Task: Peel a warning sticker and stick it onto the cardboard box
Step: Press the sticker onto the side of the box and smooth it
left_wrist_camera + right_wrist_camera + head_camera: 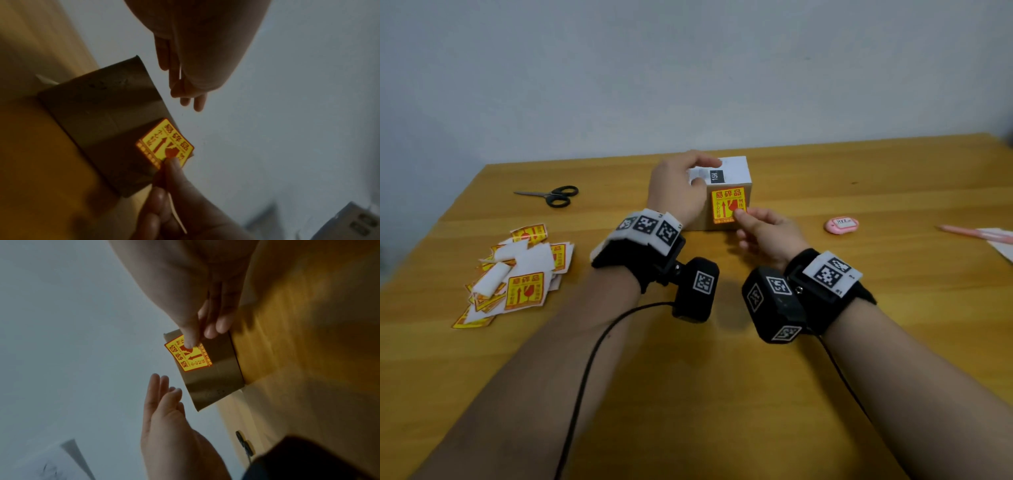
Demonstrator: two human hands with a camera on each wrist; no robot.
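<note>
Sticking step: right hand [767,233] thumb pressing warning sticker [727,205] onto cardboard box [736,171] front, mid-table. Left hand [678,186] open, steadying box top. Next, probably smoothing the sticker's loose edge flat.

Yellow-and-red warning sticker [728,205] on brown cardboard box [709,219]

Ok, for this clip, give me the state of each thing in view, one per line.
cardboard box: upright on the table, closed.
warning sticker: on the box's near side, one edge looks lifted.
left hand: fingers straight, over the box top.
right hand: thumb pressing the sticker.
scissors: closed, lying flat.
sticker pile: loose, scattered stickers and backings.
</note>
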